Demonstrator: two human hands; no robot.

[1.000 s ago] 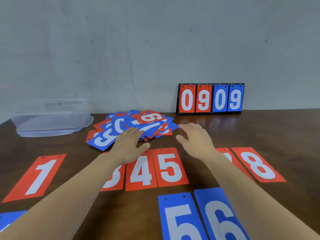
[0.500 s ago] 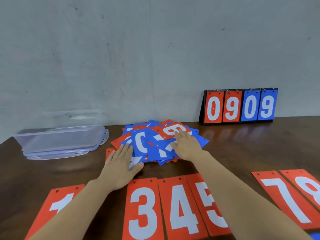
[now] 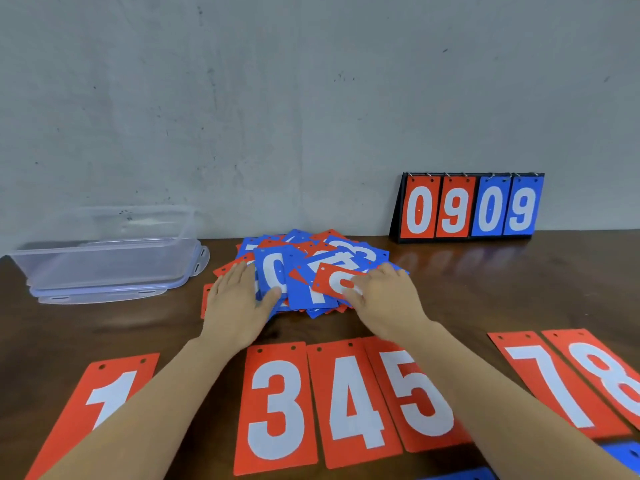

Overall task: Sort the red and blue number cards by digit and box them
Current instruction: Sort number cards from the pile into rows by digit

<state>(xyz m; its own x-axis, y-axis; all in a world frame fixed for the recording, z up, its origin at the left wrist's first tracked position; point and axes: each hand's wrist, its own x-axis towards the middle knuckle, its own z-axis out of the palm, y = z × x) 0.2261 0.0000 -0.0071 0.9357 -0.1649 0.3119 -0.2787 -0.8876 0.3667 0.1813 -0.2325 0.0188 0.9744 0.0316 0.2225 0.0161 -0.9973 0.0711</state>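
The left hand lies flat, fingers straight, on the left edge of the mixed pile of number cards mid-table, between the clear plastic box and the flip scoreboard. The right hand, fingers curled, seems to pinch the top red card, whose digit is partly covered.

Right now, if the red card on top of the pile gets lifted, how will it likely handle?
Probably stiff: the red card pinched by the right hand keeps straight edges and shows no sag. Likely light, being a thin sheet. It may slide readily, since the pile is loosely fanned and the card faces look smooth.
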